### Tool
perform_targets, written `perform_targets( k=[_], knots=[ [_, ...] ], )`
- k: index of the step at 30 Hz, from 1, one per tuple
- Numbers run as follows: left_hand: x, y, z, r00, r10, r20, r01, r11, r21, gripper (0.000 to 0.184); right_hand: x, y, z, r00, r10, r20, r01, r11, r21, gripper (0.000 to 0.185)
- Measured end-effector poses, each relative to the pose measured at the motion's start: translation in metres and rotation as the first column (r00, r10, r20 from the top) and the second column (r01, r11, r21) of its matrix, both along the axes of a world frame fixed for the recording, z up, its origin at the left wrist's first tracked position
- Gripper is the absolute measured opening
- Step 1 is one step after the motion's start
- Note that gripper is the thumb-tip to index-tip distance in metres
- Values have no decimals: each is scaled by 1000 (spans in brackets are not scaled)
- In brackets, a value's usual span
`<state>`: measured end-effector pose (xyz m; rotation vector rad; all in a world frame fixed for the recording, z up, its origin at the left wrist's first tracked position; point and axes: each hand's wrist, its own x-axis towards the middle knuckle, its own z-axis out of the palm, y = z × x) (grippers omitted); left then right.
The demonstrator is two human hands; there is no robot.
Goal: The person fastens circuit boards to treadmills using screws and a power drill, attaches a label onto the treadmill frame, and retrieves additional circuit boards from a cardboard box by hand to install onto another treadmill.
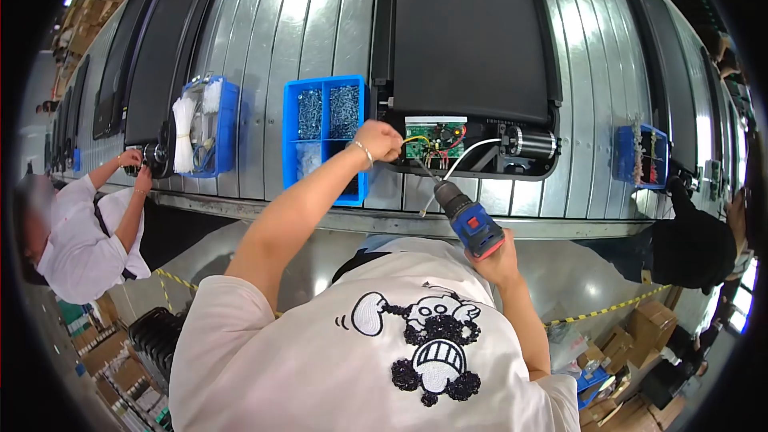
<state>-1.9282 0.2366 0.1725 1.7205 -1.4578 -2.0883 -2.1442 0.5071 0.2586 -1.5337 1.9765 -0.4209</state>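
My right hand (501,260) is wrapped round a blue and black power drill (472,224), whose long bit points up at the lower edge of a green circuit board (436,140). Just left of the board is my left hand (379,142), fingers pinched together at the corner of the black treadmill-like unit (472,32); what they hold, if anything, is too small to see. Yellow and red wires cross the board, and a white cable (472,148) curves from it past the drill tip. A cylindrical motor (532,142) lies to the right of the board.
A blue divided bin (365,112) of screws stands left of the unit, partly behind my left forearm. Farther left is a blue bin (228,128) with white cable ties; another blue bin (642,156) is at right. Co-workers (88,232) stand at both sides along the metal conveyor.
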Motion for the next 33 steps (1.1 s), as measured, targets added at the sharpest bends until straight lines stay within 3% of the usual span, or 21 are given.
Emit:
perform_targets(
  k=[2, 5, 9, 15, 18, 21, 24, 27, 30, 31, 32, 33],
  knots=[
    [10, 22, -15, 956, 275, -102, -228, 916, 330, 11, 5, -10, 19, 993, -21, 116, 23, 1000, -10, 39],
    [18, 43, -29, 884, 419, -207, -266, 816, 513, 14, 5, -19, 27, 982, 5, 189, 0, 1000, -22, 39],
    [16, 52, -27, 858, 460, -229, -285, 797, 533, 13, 0, -23, 28, 990, 98, 103, -98, 995, -1, 38],
    [9, 55, -23, 917, 361, -171, -244, 844, 478, 12, 5, -37, 43, 985, 65, 157, -82, 991, 102, 34],
    [7, 63, -21, 961, 221, -164, -155, 928, 339, 21, 13, -42, 44, 992, 82, 99, -97, 983, 155, 32],
    [8, 81, -39, 964, 14, -267, -5, 1000, 31, 31, 20, -47, 45, 995, 18, 98, -41, 971, 237, 31],
    [8, 87, -40, 971, -3, -237, -3, 1000, -28, 37, 23, -50, 43, 993, -5, 119, -26, 966, 258, 30],
    [11, 79, -31, 980, -159, -116, 144, 982, -125, 30, 23, -51, 36, 996, -8, 93, -17, 965, 262, 28],
    [3, 55, -10, 968, -179, 174, 237, 878, -416, 29, 32, -72, 48, 1000, -5, -7, 7, 949, 316, 26],
    [-1, 46, -22, 973, -141, 182, 214, 843, -493, 33, 38, -84, 57, 999, -1, -47, 17, 940, 340, 25],
    [-6, 35, -26, 953, -190, 238, 293, 780, -553, 35, 43, -97, 66, 991, 66, -113, -21, 932, 362, 25],
    [-14, 25, -26, 895, -312, 317, 437, 754, -490, 35, 49, -109, 74, 975, 136, -178, -59, 921, 384, 24]
  ],
)
